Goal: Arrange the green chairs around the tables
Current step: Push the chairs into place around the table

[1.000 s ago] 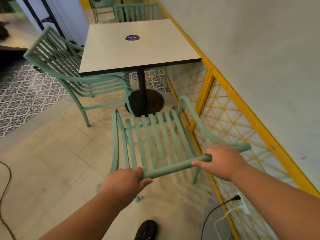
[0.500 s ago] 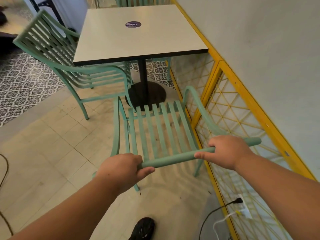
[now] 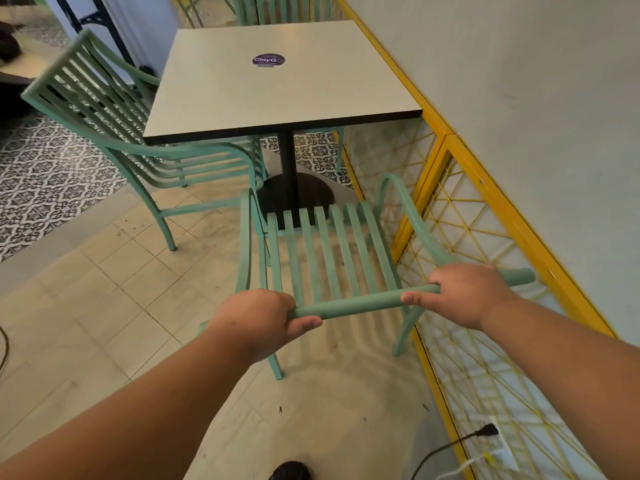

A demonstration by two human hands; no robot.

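Two hands [image 3: 256, 323] [image 3: 467, 292] gripping green chair [image 3: 363, 303], far chair [image 3: 270, 8] cropped behind table [image 3: 277, 95]

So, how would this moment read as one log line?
left hand grips chair top rail | right hand grips same rail | chair faces table

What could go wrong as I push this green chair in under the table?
The held chair has its right armrest close to the yellow lattice railing and may scrape it. Its left armrest is near the neighbouring chair and could snag. The black cable on the floor could trip you.
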